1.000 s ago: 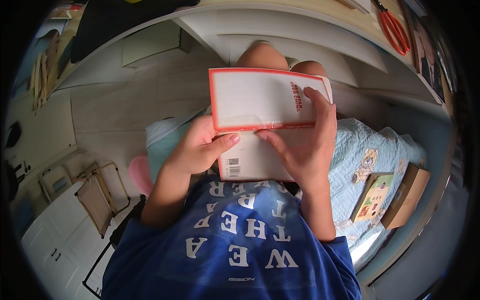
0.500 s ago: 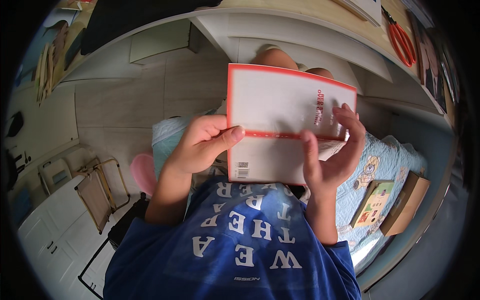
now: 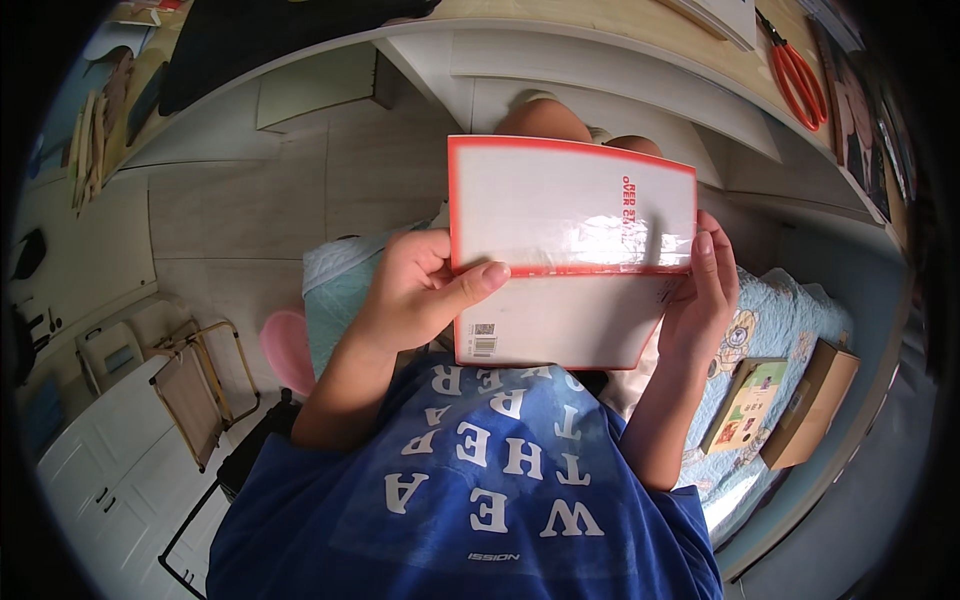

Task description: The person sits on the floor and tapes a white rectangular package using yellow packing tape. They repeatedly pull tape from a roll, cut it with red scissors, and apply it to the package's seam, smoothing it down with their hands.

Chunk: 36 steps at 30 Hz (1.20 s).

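A white paperback book with red borders lies spread above my lap, its outer cover facing up and its spine running left to right. The cover has a glossy shine. My left hand grips its left edge, thumb on top along the spine and fingers underneath. At the right edge, my right hand is closed around the book's side, with fingers curled at the border near the spine. The inner pages are hidden beneath the cover.
Ahead runs a wooden desk with orange-handled scissors. On the right, a blue quilt carries a flat booklet and a cardboard box. Left are a pink basin, a folding chair and white cabinets.
My right hand has moved outward from over the cover to the book's right edge and closed on it. The book has shifted slightly left and levelled; my left thumb reaches further along the spine.
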Motion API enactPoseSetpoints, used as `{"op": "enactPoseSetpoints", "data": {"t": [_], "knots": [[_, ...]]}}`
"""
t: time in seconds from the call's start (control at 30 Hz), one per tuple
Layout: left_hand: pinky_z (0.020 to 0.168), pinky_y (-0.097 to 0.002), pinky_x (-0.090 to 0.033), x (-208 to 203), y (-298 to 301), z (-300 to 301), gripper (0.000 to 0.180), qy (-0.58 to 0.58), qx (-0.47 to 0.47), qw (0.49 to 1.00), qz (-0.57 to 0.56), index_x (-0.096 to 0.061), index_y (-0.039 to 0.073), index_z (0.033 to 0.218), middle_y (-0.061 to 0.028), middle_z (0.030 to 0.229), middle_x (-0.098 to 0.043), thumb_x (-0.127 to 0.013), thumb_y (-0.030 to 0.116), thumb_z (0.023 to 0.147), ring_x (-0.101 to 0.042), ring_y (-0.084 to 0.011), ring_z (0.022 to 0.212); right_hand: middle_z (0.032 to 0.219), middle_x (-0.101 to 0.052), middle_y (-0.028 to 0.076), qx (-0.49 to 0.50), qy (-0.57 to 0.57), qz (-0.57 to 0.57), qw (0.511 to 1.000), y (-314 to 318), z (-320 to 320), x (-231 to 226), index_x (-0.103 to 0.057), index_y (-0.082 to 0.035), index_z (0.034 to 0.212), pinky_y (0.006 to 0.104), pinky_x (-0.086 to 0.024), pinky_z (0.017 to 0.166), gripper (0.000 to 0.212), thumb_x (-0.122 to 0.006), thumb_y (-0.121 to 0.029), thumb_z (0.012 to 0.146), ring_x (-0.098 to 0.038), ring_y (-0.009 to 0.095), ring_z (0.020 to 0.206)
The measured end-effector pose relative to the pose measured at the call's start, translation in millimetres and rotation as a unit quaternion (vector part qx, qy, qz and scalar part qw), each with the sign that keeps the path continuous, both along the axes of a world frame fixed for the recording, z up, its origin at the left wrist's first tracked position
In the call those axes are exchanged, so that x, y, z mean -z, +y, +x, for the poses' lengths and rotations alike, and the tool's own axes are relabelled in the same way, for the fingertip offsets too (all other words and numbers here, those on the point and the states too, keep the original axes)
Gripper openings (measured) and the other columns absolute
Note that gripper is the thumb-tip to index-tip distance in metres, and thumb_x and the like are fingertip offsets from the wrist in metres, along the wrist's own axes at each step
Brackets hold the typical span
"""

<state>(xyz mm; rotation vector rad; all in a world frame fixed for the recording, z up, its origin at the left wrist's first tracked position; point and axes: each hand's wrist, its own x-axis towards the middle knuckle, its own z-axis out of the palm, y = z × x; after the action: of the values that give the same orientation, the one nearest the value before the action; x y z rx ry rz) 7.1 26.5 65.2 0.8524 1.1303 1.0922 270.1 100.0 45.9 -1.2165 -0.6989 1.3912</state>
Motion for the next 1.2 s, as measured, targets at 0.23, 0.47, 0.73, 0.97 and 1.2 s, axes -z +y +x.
{"op": "enactPoseSetpoints", "data": {"t": [0.23, 0.47, 0.73, 0.97, 1.2], "knots": [[0.067, -0.0223, -0.050, 3, 4, 5, 0.020, -0.052, -0.065, 0.996, -0.038, -0.072, -0.006, 0.100, -0.0038, 0.088, -0.072, -0.070, 0.014, 0.097, -0.061, -0.0053, 0.078, 0.106, -0.072, 0.014, -0.013, -0.019, 0.003, 1.000, -1, -2, -5, -0.051, 0.006, 0.129, 0.0254, -0.049, 0.090, 0.042, -0.069, -0.016, 0.098, -0.066, 0.013, 0.099], [0.066, -0.0226, -0.052, 3, 11, 15, 0.024, 0.050, -0.053, 0.997, -0.001, -0.073, -0.006, 0.097, -0.0052, 0.084, -0.074, -0.079, 0.017, 0.091, -0.063, -0.0057, 0.075, 0.107, -0.072, 0.014, -0.011, -0.027, 0.004, 1.000, -3, -3, -9, -0.050, 0.006, 0.129, 0.0266, -0.047, 0.094, 0.042, -0.069, -0.015, 0.097, -0.065, 0.013, 0.100], [0.074, -0.0258, -0.055, -10, 17, 23, 0.024, 0.081, -0.035, 0.996, -0.021, -0.071, -0.005, 0.102, -0.0084, 0.093, -0.074, -0.082, 0.008, 0.084, -0.068, -0.0115, 0.082, 0.108, -0.070, 0.013, -0.024, -0.035, 0.019, 0.999, -6, -6, -20, -0.051, 0.005, 0.129, 0.0264, -0.047, 0.093, 0.042, -0.069, -0.017, 0.098, -0.064, 0.013, 0.100], [0.076, -0.0268, -0.055, -4, 21, 32, 0.028, 0.082, -0.059, 0.995, -0.018, -0.070, -0.004, 0.106, -0.0079, 0.095, -0.073, -0.083, 0.005, 0.082, -0.068, -0.0125, 0.085, 0.113, -0.068, 0.012, -0.039, -0.058, 0.018, 0.997, -8, -2, -19, -0.050, 0.006, 0.130, 0.0259, -0.046, 0.094, 0.047, -0.071, -0.019, 0.096, -0.062, 0.012, 0.102], [0.072, -0.0266, -0.055, -4, 26, 36, 0.023, 0.068, -0.102, 0.991, -0.055, -0.071, -0.005, 0.102, -0.0085, 0.091, -0.074, -0.080, 0.008, 0.086, -0.068, -0.0111, 0.080, 0.113, -0.067, 0.014, -0.039, -0.069, 0.014, 0.997, -4, -5, -18, -0.049, 0.007, 0.130, 0.0275, -0.046, 0.094, 0.049, -0.073, -0.020, 0.096, -0.062, 0.014, 0.105]]}}
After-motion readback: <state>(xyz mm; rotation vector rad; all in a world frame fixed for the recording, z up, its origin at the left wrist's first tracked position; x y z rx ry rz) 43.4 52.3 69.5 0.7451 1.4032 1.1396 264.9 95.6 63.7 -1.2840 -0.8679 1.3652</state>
